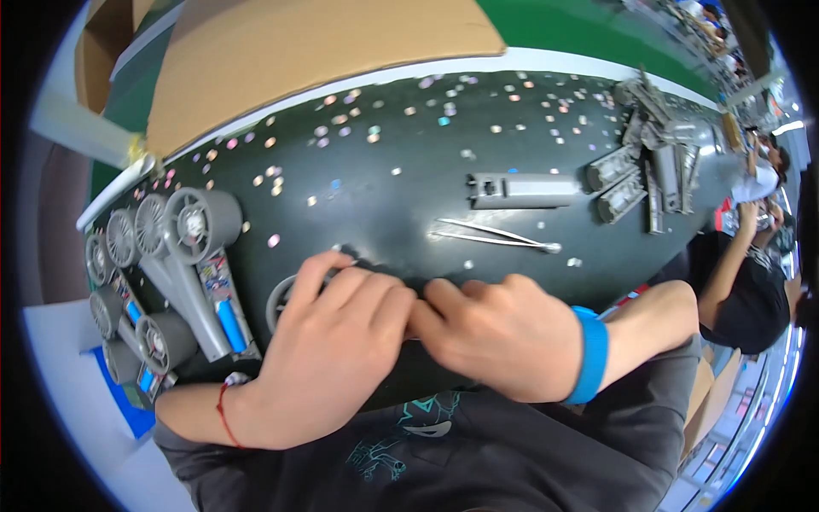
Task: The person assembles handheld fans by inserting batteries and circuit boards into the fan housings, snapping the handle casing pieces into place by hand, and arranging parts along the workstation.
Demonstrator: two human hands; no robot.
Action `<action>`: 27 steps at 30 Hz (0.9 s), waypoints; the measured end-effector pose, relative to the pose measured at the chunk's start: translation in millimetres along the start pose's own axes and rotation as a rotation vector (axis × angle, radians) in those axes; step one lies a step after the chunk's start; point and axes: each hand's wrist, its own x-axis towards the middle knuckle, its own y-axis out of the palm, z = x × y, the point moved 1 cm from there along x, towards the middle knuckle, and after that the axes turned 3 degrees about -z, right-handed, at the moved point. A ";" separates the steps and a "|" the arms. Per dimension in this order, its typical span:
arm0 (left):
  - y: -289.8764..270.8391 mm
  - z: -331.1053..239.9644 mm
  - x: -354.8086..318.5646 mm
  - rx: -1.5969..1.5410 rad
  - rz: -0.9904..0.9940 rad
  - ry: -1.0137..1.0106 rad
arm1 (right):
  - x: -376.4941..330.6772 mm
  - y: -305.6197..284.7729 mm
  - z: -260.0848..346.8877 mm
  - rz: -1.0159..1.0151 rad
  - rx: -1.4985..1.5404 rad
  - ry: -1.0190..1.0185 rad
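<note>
My left hand (337,346) is closed over a grey handheld fan, its fingers curled and the thumb side toward the table. Only part of the fan's round grey ring (276,305) shows beside that hand; the rest is covered. Close against it, my right hand (503,337) has its fingers bent and pressed together, and whatever they grip is hidden. Just beyond the right hand lie metal tweezers (499,235) with their tips pointing left. Past the tweezers rests a grey handle shell (527,190).
Several grey handheld fans (203,226) with blue batteries crowd the left side. Loose grey shells (650,162) are piled at the far right. Small pale and coloured bits dot the dark table (375,205). Cardboard (324,51) stands behind it. Another person (746,282) sits at right.
</note>
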 end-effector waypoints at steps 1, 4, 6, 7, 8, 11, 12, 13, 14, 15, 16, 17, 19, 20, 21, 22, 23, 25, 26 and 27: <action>-5.5 1.1 -1.5 -0.045 0.002 -0.018 | 2.7 2.4 1.1 -0.049 -0.005 0.008; -28.4 -1.7 -11.9 -0.013 0.069 -0.050 | 5.8 3.4 -0.1 -0.034 0.005 0.043; -32.1 2.8 -17.1 0.044 0.130 -0.065 | 4.2 1.4 1.8 0.061 0.045 0.067; -30.4 8.0 -19.5 0.050 0.126 -0.062 | 1.0 -3.9 -3.7 0.055 0.041 0.067; -28.4 13.9 -22.1 -0.005 0.095 -0.026 | -4.8 -12.4 -17.9 -0.008 0.190 0.043; -23.2 17.6 -34.5 -0.034 0.022 -0.145 | -3.2 -25.3 -85.7 -0.257 0.221 0.048; -24.1 17.7 -34.6 -0.062 -0.024 -0.145 | -15.3 -27.2 -93.2 -0.274 0.098 0.152; -26.2 21.5 -31.0 -0.097 -0.062 -0.119 | -30.1 -28.4 -99.3 -0.293 -0.027 0.284; -28.5 24.6 -28.2 -0.119 -0.064 -0.100 | -44.6 -22.2 -107.1 -0.293 0.050 0.331; -26.0 27.2 -29.2 -0.111 -0.044 -0.103 | -54.2 -14.9 -113.0 -0.289 0.129 0.372; -21.3 30.9 -31.4 -0.202 -0.065 -0.107 | -55.6 -14.6 -114.0 -0.301 0.180 0.411; -17.0 34.3 -33.1 -0.292 -0.089 -0.118 | -53.2 -15.2 -111.1 -0.346 0.191 0.414; -15.2 36.3 -34.7 -0.263 -0.095 -0.115 | -43.4 -20.7 -85.7 -0.498 0.142 0.350; -14.9 36.7 -35.4 -0.247 -0.100 -0.116 | -43.8 -19.1 -74.1 -0.496 0.131 0.182; -14.2 37.0 -36.1 -0.232 -0.105 -0.114 | -38.3 -16.0 -56.2 -0.494 0.163 0.069; -14.3 38.2 -33.7 -0.234 -0.089 -0.098 | -38.6 -7.4 -35.8 -0.462 0.185 0.067; -14.0 37.6 -32.7 -0.240 -0.107 -0.111 | -36.3 3.3 -22.2 -0.482 0.188 0.036; -13.7 36.9 -31.4 -0.247 -0.116 -0.122 | -31.1 23.0 -10.2 -0.538 0.169 -0.012; -13.5 36.6 -31.4 -0.234 -0.120 -0.127 | -27.6 30.2 -8.5 -0.542 0.182 0.002; -13.4 36.5 -30.7 -0.222 -0.125 -0.131 | -26.1 34.4 -7.6 -0.547 0.195 0.017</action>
